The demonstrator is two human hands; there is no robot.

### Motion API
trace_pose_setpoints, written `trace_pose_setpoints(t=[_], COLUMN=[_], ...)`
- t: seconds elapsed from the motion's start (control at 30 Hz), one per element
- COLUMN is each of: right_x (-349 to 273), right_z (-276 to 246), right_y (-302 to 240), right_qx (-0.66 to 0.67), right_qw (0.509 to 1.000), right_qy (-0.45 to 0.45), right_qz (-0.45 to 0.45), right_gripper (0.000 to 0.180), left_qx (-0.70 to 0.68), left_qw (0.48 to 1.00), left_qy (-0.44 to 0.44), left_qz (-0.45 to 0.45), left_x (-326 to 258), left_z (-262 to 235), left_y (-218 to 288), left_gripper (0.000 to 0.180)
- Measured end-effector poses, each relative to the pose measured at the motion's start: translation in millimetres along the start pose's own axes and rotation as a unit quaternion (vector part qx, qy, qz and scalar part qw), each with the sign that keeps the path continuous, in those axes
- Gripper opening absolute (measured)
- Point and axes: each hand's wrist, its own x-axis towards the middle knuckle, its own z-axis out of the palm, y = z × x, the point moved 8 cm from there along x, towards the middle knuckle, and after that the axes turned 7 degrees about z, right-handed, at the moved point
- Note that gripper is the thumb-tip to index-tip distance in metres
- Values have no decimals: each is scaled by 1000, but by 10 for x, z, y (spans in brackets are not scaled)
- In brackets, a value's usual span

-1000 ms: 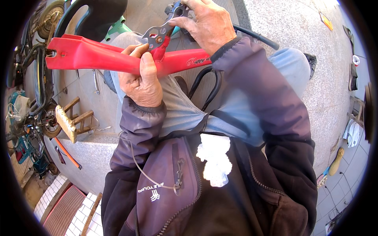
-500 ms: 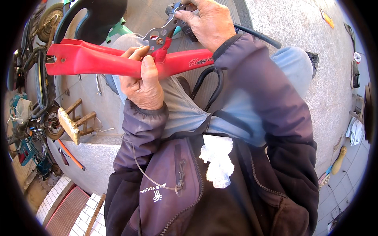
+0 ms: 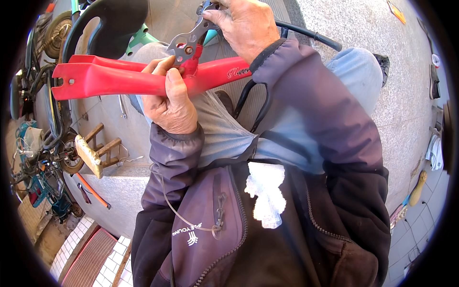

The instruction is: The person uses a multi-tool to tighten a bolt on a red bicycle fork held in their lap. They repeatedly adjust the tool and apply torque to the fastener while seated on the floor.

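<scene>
The top edge cuts off the right hand (image 3: 246, 26) at the fingertips, along with the handles of the metal pliers (image 3: 189, 43) it holds. The left hand (image 3: 169, 103) covers the middle of the red fork (image 3: 105, 79), so the spot under its thumb can't be seen.

fork (image 3: 119, 79) across lap | pliers (image 3: 189, 40) on it (stool (image 3: 95, 150) lower left)
</scene>
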Motion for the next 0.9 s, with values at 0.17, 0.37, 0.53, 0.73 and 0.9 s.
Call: trace_pose_setpoints(t=[0.17,0.37,0.53,0.73,0.9], right_x=[-108,-122,-127,-115,-117], right_z=[-30,17,-23,-1,1], right_y=[-3,76,59,69,70], right_qx=[-2,35,63,50,43], right_qw=[999,997,995,995,995], right_qy=[48,42,66,72,76], right_qz=[6,60,50,41,35], right_gripper=[23,22,22,24,24], left_qx=[19,21,22,21,20], left_qw=[1000,999,999,999,999], left_qy=[2,1,-6,-8,-4], left_qz=[13,28,36,29,26], left_x=[-6,7,-3,-5,-7], left_z=[-21,-10,-4,-7,-7], left_y=[-18,2,-12,-12,-21], left_gripper=[25,25,25,25,25])
